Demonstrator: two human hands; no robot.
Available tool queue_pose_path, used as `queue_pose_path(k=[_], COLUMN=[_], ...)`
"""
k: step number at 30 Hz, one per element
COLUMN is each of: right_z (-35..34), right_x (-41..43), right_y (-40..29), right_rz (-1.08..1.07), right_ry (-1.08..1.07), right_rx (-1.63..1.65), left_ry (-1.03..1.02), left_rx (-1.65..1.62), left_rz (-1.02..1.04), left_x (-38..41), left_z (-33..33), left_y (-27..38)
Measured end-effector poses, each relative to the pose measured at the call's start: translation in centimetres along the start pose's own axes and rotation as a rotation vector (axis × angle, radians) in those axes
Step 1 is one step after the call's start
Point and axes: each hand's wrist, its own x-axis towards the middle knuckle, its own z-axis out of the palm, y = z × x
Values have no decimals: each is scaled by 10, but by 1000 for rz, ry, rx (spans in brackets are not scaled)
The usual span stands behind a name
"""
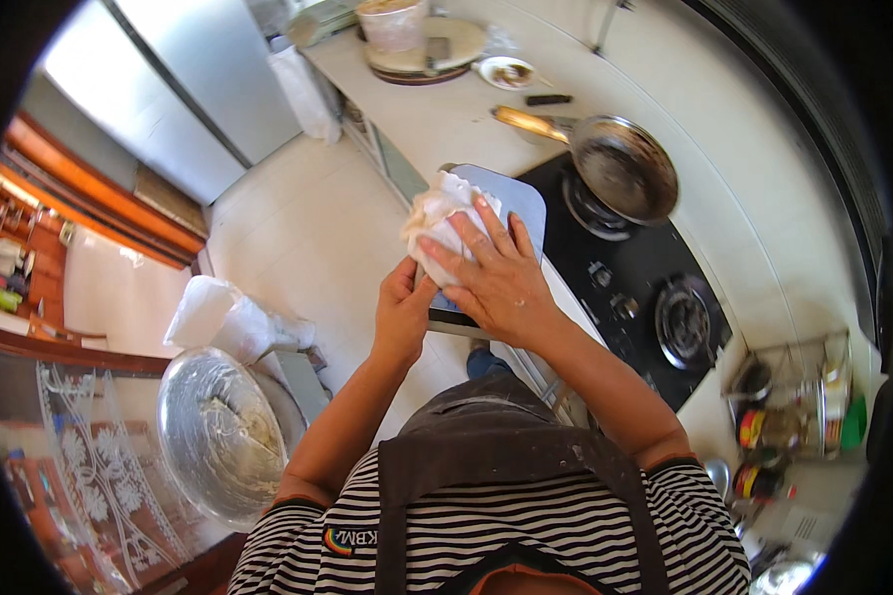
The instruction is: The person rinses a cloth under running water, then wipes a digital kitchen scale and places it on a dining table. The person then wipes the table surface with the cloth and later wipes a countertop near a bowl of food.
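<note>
A flat rectangular tray or pan with a pale blue-grey surface and a dark near edge is in front of me, beside the stove. With its fingers bent and thumb on top, my left hand grips the near left edge of this tray. A crumpled white cloth lies over the tray, pressed under the spread fingers of my right hand. The cloth and my hands hide much of the tray's surface.
A black gas hob at the right bears a frying pan with a wooden handle. Behind are a counter and a small white plate. A large metal bowl with pale residue stands at the left, near a white plastic bag.
</note>
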Motion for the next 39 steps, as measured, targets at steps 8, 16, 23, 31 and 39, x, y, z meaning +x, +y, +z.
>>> queue_pose_path(k=[8,16,23,31,39], right_z=[119,218,343,451,612], right_x=[201,350,485,742,924], right_y=[104,4,-81,-137,-178], right_rz=[303,-29,-639,-1009,397], right_ry=[184,130,36,186,-952], right_rx=[344,641,569,530,1668], left_ry=[321,786,1049,1162,1200], left_rx=[4,-108,-171,-296,-593], left_rz=[174,439,533,653,635], left_x=[140,240,298,362,370], left_z=[-84,-225,-402,-607,-786], left_y=[44,114,168,274,344])
